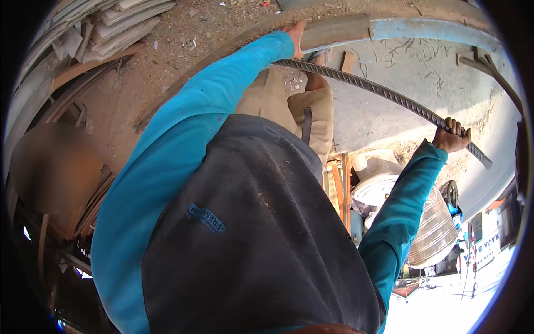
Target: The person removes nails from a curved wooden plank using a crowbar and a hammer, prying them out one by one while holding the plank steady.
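Observation:
A long ribbed steel rebar (384, 93) slants from beside my left wrist down to the right. My right hand (451, 138) wraps around it near its far right end, fingers closed, with a short length sticking out beyond the fist. My left hand (296, 39) is spread against the end of a brown wooden board (336, 32); its thumb and fingers look apart. The rebar's other end runs just below that hand and wrist. Whether the left hand touches the bar cannot be made out.
Stacked boards (125, 28) lie at the upper left. A pale blue edge (428, 28) continues from the brown board above grey floor with scattered twig-like bits. A small wood block (349, 62) lies near my feet. A ribbed brownish container (431, 231) stands beyond my right arm.

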Motion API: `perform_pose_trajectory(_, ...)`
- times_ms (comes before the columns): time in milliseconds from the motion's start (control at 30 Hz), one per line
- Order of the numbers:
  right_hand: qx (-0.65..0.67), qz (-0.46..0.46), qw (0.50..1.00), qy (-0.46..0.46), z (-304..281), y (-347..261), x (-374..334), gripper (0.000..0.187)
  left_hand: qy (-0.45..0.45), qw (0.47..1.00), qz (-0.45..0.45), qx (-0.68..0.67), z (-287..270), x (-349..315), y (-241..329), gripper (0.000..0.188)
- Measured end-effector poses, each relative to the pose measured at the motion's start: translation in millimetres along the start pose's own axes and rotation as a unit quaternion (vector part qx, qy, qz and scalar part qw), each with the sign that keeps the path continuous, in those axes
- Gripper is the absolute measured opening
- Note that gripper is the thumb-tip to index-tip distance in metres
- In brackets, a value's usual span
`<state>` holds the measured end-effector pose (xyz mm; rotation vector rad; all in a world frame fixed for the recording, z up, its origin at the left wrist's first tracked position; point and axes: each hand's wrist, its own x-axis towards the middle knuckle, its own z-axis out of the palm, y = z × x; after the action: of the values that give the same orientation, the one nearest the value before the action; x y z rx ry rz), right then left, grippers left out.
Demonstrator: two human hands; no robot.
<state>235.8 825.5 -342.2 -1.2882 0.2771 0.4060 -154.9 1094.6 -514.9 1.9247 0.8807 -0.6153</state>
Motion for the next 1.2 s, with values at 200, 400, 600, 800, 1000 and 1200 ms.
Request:
perform_pose_trajectory(200,-0.09,0.006,0.995,0.043,33.8,56.7,84.7,0.038,0.036,0.999,0.012,-0.01,15.5,-23.2,-9.3,0.093)
perform_pose_trajectory(400,-0.133,0.011,0.985,0.113,20.4,118.6,148.8,0.031,0.001,1.0,-0.024,-0.007,-3.7,-46.0,4.2,0.095)
perform_pose_trajectory(600,-0.125,0.055,0.978,0.16,-22.2,136.9,179.7,0.03,-0.004,0.999,-0.041,-0.016,-7.8,-43.0,12.7,0.092)
perform_pose_trajectory(800,-0.115,0.036,0.99,0.076,-18.4,95.9,137.3,0.03,0.024,0.998,-0.032,-0.057,-1.3,-9.2,-6.1,0.097)
perform_pose_trajectory(1000,-0.107,0.023,0.993,0.039,-26.6,48.7,57.9,0.036,-0.015,0.998,-0.035,-0.046,-16.2,3.5,-12.3,0.102)
perform_pose_trajectory(1200,0.088,0.136,0.986,-0.046,-54.7,-2.8,-26.0,0.041,0.022,0.996,-0.068,-0.052,9.7,14.0,-9.5,0.098)
